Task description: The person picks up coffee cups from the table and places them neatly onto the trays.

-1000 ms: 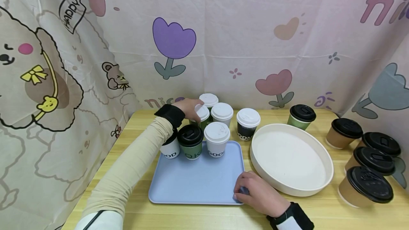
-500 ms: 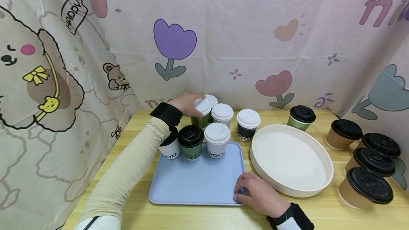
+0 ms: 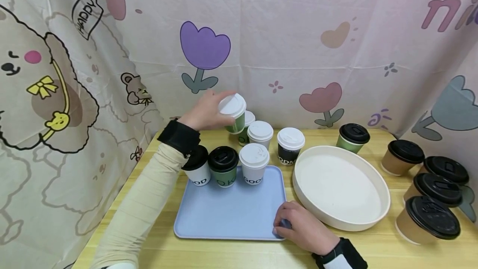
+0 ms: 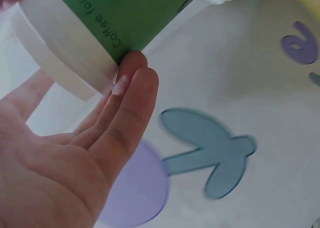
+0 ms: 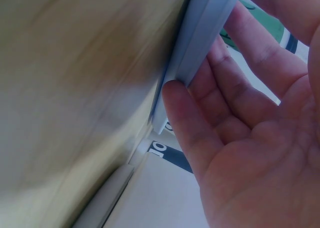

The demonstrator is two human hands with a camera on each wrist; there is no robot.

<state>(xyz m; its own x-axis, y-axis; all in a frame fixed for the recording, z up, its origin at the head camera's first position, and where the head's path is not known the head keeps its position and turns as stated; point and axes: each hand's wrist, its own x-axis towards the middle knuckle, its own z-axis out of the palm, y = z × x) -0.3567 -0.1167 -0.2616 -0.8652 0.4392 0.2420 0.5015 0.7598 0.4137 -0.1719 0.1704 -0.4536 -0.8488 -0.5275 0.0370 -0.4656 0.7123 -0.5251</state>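
Note:
My left hand (image 3: 209, 111) grips a green paper coffee cup (image 3: 236, 123) by its white lid (image 3: 232, 105) and holds it raised and slightly tilted above the back of the table. In the left wrist view, fingers (image 4: 127, 107) curl against the lid and the green side of the cup. My right hand (image 3: 300, 223) has curled fingers on the right front corner of a light blue tray (image 3: 228, 219); the right wrist view shows a fingertip on the tray's edge (image 5: 200, 42). Along the tray's back stand a black-lidded white cup (image 3: 199, 173), a black-lidded green cup (image 3: 224, 175) and a white-lidded white cup (image 3: 254, 169).
Behind the tray are a white-lidded green cup (image 3: 243, 136), a white cup (image 3: 260, 132) and a black cup (image 3: 289, 152). A round cream tray (image 3: 340, 186) lies to the right. Beyond it stand a black-lidded green cup (image 3: 349, 144) and several brown cups (image 3: 414, 223). A printed curtain (image 3: 261, 32) hangs behind.
My left hand has lifted the white-lidded green cup off the table, up and slightly left, uncovering more of the green cup behind it. The right hand stays at the tray corner.

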